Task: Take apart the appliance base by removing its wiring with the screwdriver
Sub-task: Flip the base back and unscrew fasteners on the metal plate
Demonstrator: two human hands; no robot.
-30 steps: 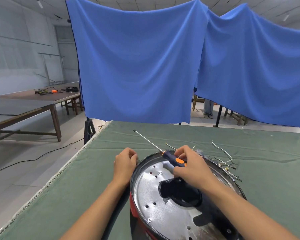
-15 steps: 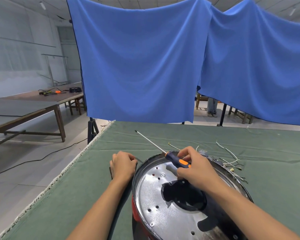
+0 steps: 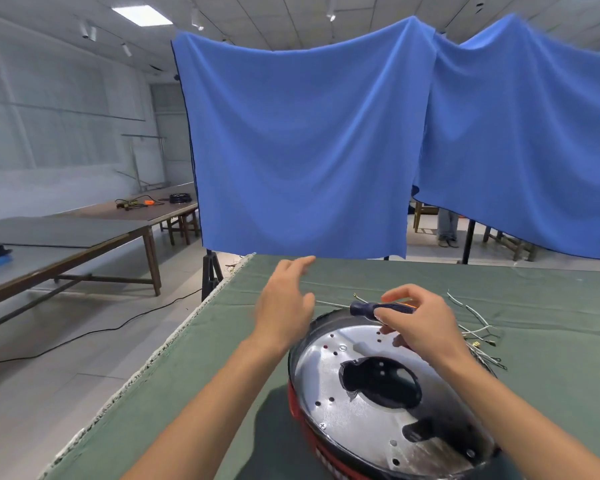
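The round appliance base lies on the green table, a shiny metal plate with a dark hole in its middle and a red rim. My right hand hovers over its far edge and holds the blue and orange screwdriver by the handle, with the shaft pointing left. To the left of the base, my left hand is raised above the cloth with the fingers spread and nothing in it. Loose wiring lies on the cloth to the right of the base.
The green cloth table ends at a frayed left edge with floor below. Blue drapes hang behind the table's far edge. Wooden tables with tools stand at the left. A cable runs over the floor.
My left hand has let go of the base's rim and risen with its fingers spread. The screwdriver has turned in my right hand to lie nearly level. The view has tilted upward.
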